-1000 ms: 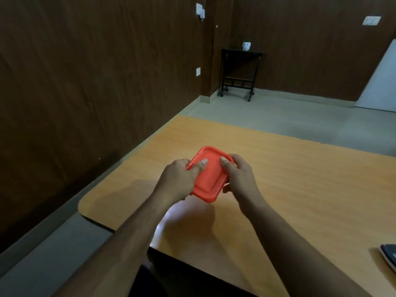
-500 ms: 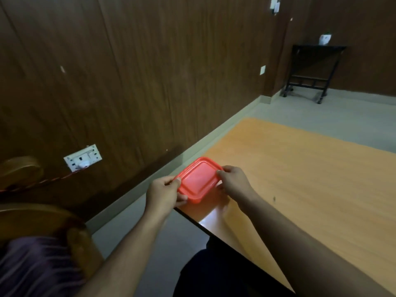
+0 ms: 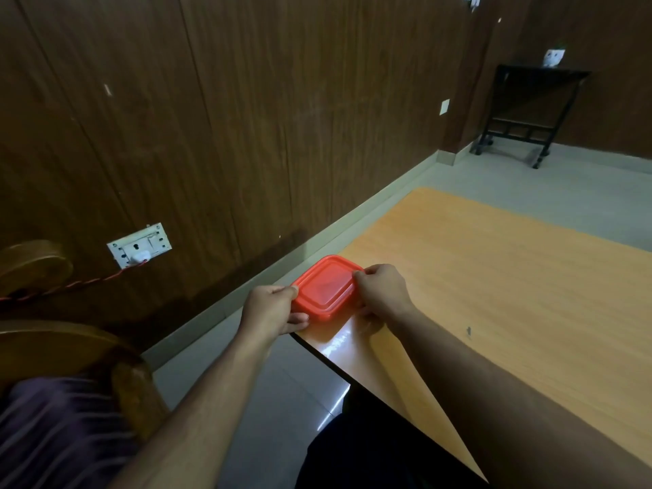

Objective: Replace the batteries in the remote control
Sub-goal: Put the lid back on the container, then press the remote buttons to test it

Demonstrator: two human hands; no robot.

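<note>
Hands: left hand [image 3: 273, 312] and right hand [image 3: 382, 291] each grip an end of the red lidded container [image 3: 326, 287], held between them at the tabletop [image 3: 494, 277] corner. Remote control: not in view. Step, judged: preparatory. Next: prise lid off, steadying base.

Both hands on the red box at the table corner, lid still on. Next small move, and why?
Probably peel the lid up. The left hand and right hand grip opposite ends of the red rectangular plastic box, which sits closed on the corner of the orange wooden table. No remote or batteries show.
</note>
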